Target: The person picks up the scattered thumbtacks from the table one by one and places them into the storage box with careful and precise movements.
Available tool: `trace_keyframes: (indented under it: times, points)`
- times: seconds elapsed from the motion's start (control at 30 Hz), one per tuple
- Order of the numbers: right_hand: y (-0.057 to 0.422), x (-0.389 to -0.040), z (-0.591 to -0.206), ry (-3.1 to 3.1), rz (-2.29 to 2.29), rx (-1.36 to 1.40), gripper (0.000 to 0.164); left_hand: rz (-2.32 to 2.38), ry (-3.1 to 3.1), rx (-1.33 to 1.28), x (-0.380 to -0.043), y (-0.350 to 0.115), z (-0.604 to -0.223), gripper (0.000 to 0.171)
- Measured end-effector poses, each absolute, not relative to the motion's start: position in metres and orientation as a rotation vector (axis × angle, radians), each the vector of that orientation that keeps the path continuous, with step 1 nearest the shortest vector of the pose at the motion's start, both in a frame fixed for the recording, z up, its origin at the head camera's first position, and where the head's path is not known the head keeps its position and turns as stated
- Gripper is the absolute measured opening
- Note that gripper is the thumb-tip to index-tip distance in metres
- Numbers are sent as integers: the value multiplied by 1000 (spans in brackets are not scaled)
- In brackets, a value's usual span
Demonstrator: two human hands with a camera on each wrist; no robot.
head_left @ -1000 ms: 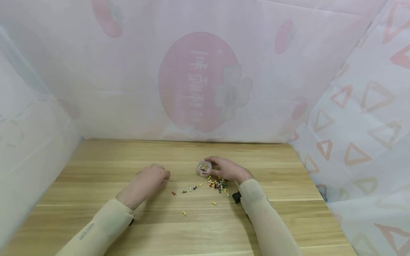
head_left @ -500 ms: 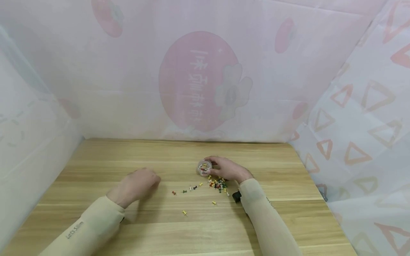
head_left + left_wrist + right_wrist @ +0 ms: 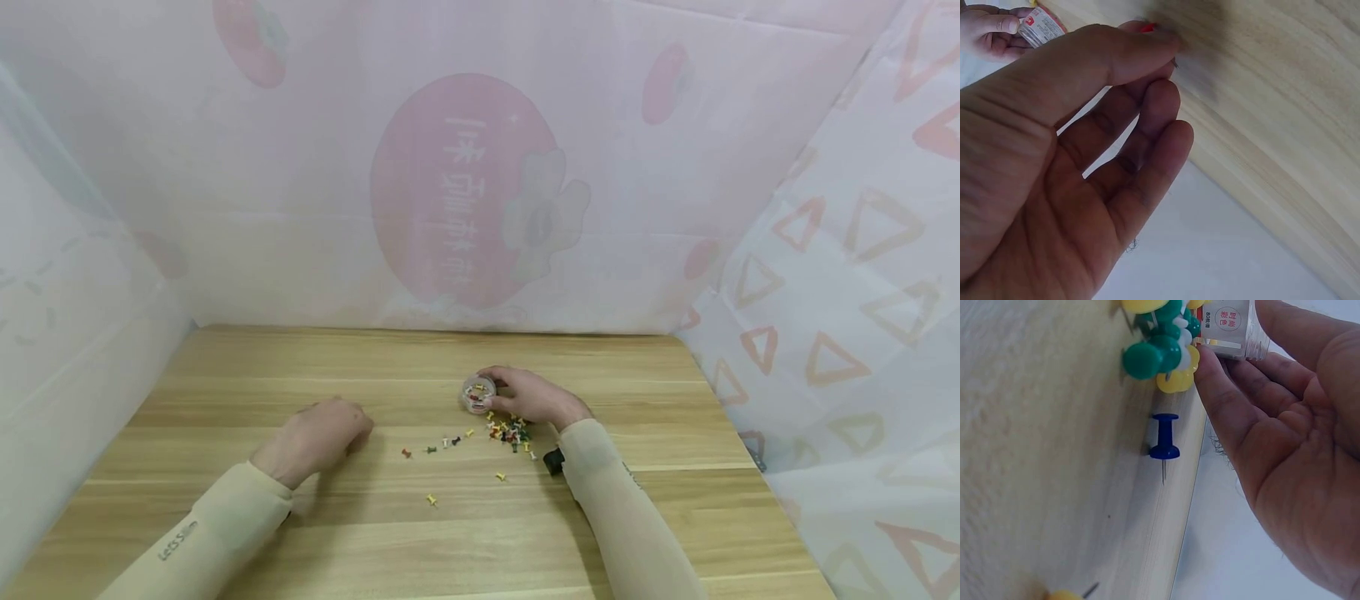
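A small clear jar [image 3: 469, 405] with a printed label and threaded rim sits mouth up in the grip of the right hand [image 3: 528, 397], a few yellow, red and white pins inside. The left hand [image 3: 311, 440] pinches a red push pin [image 3: 1148, 27], mostly hidden by thumb and finger. A mixed-colour heap of pins [image 3: 510, 431] lies just beside the jar on the counter [image 3: 600, 533]; a loose line of five pins [image 3: 446, 442] stretches leftward from it.

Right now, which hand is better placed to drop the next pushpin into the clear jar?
Probably the left hand: it appears to pinch a red pushpin already, ready to bring across. The right hand is occupied holding the clear jar, so it seems better kept steadying that.
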State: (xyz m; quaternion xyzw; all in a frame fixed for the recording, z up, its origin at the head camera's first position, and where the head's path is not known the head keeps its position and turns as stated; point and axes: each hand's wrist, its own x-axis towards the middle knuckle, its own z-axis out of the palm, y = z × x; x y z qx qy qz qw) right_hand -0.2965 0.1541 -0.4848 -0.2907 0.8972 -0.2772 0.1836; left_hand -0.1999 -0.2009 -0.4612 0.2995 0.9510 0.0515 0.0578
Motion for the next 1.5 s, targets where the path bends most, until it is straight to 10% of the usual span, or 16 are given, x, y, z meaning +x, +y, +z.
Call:
trace_keyframes:
  times: [1.5]
  points:
    - [157, -298, -487, 2508, -828, -826, 57, 610, 3030, 954, -244, -104, -460, 10]
